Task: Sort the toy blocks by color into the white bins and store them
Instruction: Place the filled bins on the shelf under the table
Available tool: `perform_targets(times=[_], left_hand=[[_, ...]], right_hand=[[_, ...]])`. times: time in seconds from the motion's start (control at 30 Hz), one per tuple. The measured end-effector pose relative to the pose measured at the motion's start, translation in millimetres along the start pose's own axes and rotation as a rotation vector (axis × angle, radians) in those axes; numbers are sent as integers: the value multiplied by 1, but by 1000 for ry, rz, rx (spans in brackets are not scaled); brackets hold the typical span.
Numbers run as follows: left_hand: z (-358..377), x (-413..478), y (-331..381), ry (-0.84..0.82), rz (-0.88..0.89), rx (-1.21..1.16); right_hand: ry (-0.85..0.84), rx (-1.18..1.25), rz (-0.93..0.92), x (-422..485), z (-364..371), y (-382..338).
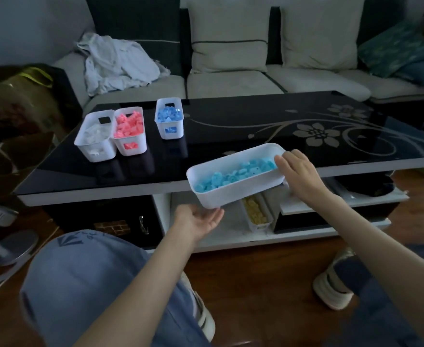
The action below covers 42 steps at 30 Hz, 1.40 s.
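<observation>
Black table (231,126) ahead: right hand (303,176) fingers (297,154) clasp the bin (236,191), left hand (198,220) flat-fingered beneath it.

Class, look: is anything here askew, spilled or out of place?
The long white plastic bin of light-blue blocks is tilted past the front edge of the black glass table: the right hand grips its raised end, the left hand lies open beneath its low end. Nothing has spilled.

Past the table's (231,126) far edge you have a sofa (231,82) with a crumpled cloth (116,61) on it; a bag (18,101) stands off the left edge.
</observation>
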State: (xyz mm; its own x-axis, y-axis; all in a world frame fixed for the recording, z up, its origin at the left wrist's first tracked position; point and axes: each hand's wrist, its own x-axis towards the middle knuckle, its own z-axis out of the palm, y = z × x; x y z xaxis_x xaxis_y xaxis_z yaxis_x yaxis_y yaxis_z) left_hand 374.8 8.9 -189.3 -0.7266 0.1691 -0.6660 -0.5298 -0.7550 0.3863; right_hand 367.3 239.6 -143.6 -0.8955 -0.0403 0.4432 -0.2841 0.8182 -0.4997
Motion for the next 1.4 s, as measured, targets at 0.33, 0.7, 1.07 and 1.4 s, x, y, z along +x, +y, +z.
perform_targets(times=[0.33, 0.7, 1.07, 1.4], left_hand=[[-22, -10, 3, -99, -20, 651], [-39, 44, -30, 264, -30, 1008], [-39, 151, -78, 379, 65, 787], [-44, 207, -87, 232, -142, 890]], right_hand=[[-137, -14, 5, -36, 13, 16], [-591, 189, 421, -57, 98, 63], [-650, 604, 875, -62, 189, 76], [-476, 521, 958, -47, 230, 106]])
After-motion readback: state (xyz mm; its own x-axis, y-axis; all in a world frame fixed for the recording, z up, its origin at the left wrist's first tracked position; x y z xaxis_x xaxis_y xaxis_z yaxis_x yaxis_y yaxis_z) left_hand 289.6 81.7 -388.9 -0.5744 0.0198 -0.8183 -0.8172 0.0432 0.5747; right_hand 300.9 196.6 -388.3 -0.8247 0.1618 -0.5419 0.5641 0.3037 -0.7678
